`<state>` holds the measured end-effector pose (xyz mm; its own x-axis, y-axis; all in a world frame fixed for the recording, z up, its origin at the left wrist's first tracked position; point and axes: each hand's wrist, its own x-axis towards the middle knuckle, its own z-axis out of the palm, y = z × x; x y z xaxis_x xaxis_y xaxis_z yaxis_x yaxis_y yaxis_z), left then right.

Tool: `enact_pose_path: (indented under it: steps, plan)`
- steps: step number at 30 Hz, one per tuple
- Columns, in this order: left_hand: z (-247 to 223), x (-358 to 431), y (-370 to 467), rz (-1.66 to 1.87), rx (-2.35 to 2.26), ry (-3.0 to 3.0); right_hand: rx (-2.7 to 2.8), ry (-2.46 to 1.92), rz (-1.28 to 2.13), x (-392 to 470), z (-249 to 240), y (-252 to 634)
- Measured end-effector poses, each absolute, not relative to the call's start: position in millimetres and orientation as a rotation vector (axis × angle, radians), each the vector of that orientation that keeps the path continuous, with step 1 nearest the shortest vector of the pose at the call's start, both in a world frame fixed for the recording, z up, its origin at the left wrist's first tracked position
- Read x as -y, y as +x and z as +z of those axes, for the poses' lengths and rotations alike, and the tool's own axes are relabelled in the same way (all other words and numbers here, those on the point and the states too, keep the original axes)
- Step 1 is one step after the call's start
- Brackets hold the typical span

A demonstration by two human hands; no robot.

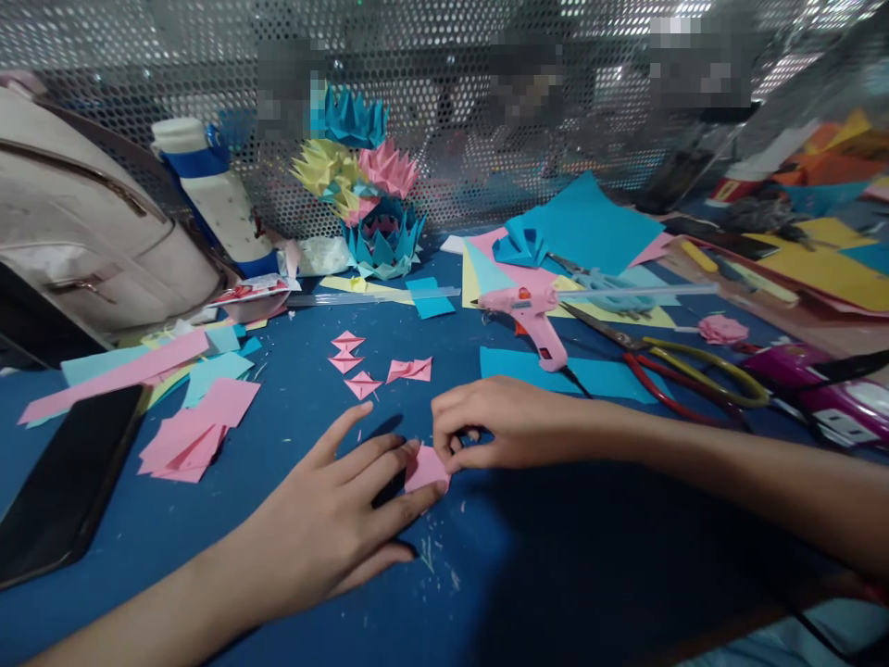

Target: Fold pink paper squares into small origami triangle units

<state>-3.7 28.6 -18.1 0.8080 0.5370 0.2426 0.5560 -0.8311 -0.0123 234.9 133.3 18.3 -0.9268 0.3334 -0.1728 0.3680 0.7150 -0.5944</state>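
A small piece of pink paper (pixel 425 471) lies on the blue table between my hands. My left hand (pixel 354 500) rests flat with fingers spread, its fingertips on the paper's left and lower edges. At the paper's right side, my right hand (pixel 490 421) pinches the edge between thumb and curled fingers. Just beyond are small folded pink paper pieces (pixel 362 384) and another pink piece, partly folded (pixel 409 369). Loose pink paper squares (pixel 191 440) are piled to the left.
A pink glue gun (pixel 532 320) stands beyond my right hand, near scissors with red and yellow handles (pixel 684 375). A phone (pixel 66 482) lies at left. Behind are a bottle (pixel 222 204), a bag (pixel 90 213), folded paper flowers (pixel 385 236) and a perforated metal panel (pixel 444 111).
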Motion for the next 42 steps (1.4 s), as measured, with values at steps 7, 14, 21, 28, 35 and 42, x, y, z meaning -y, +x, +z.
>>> enact_pose_path:
  steps: [7,14,21,28,35,42]
  plan:
    - [-20,-28,-4,-0.359,0.864,-2.875,-2.930,0.657,-0.977,-126,12,236]
    - [-21,-27,-2,-0.410,0.885,-2.860,-2.978,0.634,-0.921,-123,9,238]
    - [-22,-28,-2,-0.419,0.911,-2.875,-2.956,0.656,-0.851,-120,12,236]
    - [-20,-26,-1,-0.422,0.931,-2.871,-2.966,0.628,-0.827,-119,12,236]
    - [-18,-27,-2,-0.391,0.889,-2.871,-2.979,0.597,-0.821,-120,12,237]
    - [-16,-25,-1,-0.326,0.903,-2.890,-2.984,0.620,-0.815,-118,12,237]
